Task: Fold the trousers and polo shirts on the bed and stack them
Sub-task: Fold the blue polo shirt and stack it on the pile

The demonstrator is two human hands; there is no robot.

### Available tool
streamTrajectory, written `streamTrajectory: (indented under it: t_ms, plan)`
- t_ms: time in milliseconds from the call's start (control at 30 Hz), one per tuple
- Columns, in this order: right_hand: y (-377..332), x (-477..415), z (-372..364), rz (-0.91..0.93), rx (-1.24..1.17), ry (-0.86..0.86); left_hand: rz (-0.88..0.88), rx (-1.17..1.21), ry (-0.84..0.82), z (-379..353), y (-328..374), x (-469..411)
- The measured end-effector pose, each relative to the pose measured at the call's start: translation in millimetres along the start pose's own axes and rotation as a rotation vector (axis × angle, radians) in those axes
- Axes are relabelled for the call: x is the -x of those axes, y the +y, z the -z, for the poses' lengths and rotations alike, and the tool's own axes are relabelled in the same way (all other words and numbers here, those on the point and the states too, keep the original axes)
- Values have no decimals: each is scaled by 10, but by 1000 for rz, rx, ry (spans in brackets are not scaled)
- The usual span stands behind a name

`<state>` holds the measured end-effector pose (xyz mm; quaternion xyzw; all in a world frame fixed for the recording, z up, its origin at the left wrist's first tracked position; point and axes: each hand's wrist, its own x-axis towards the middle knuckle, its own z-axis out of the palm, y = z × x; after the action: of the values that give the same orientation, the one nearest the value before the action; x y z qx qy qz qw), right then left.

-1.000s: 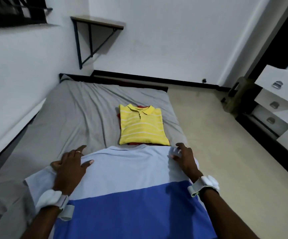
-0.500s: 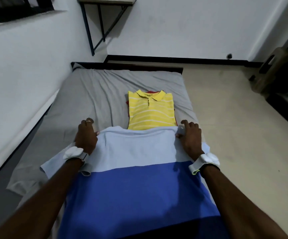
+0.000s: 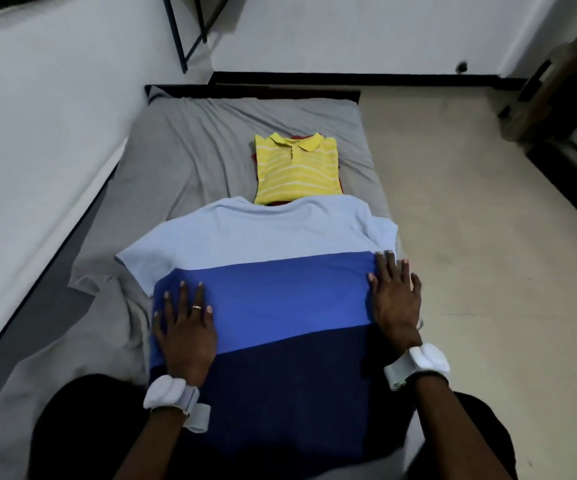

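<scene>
Your bed (image 3: 183, 157) carries two lots of clothing. Nearest you, a blue polo (image 3: 273, 299) is spread flat with its neck end pointing away. It has a pale band farthest from you, a mid-blue band in the middle and a navy band closest. Farther up the bed, a folded yellow polo (image 3: 297, 174) lies collar-up on top of a red garment (image 3: 253, 158), of which only thin edges show. The neck edge of the blue polo just meets the near edge of that stack.

Your left grip (image 3: 185, 336) is released. Its fingers are straight and spread, and the palm lies flat on the mid-blue band close to the shirt's left side. Your right grip (image 3: 396, 299) is released too, fingers straight, lying flat along the shirt's right side. Its fingertips reach the line where pale blue meets mid-blue, near the bed's edge. The blue polo lies under both palms and stretches between them, with neither grip holding any fabric. Each wrist wears a white band (image 3: 171, 393).
</scene>
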<state>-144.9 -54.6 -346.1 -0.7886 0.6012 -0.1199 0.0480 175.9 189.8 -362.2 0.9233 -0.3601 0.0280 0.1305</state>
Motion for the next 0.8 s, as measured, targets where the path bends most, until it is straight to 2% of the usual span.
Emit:
streamTrajectory:
  t_ms: [67,100,167,233,333,400,467,567,633,733,800]
  plan:
    - [-107,442,96,91,-38,41,-4,77,-25,68,280,295]
    - [-198,723,124,207,-62,28,-112,139,-28,82,440,470]
    - [-289,1306,87,369,-46,-58,-476,216,-79,97,747,889]
    - [-154,1655,50,237,-13,-80,-669,117,-113,71,953,1311]
    - [178,1782,175,-175,-51,-123,-536,121,-95,84,1055,1500]
    - [213,1822,288,-303,-78,-186,-472,166,-93,217,1200,1400]
    - [126,1870,378,-346,-119,-151,-505,189,-104,335,1486,1138]
    - [141,1948,531,-441,-268,-63,-729,362,-228,470,2100,772]
    - [220,2008,566,-546,-318,-24,-923,392,-317,469,2480,517]
    - [380,2040,568,-669,-458,19,-1224,126,-354,331,3076,77]
    - [438,2048,646,-706,-599,66,-1335,-125,-320,231,3383,-253]
